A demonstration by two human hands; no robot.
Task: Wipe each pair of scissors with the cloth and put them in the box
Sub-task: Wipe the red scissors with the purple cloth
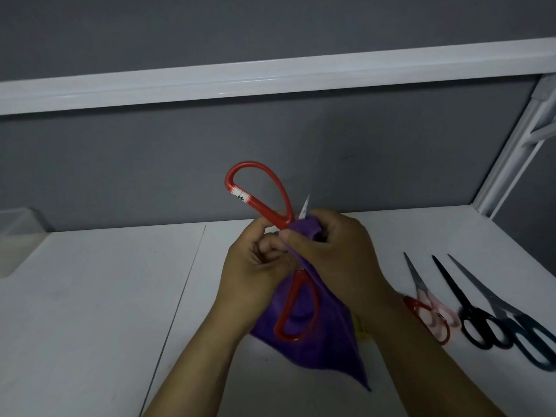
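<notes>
nearest, the purple cloth [325, 350] hangs loose under the open red scissors [296, 311], held above the table [90, 311]. the left hand [255, 266] curls its fingers round the scissors near the pivot. the right hand [337, 248] pinches cloth around a blade, whose tip [305, 206] pokes out beyond. a good wipe would likely draw that pinch toward the tip, pads on the flats and off the edge. 3 more pairs [469, 311] lie to the right; the box [18, 230] sits far left.
</notes>
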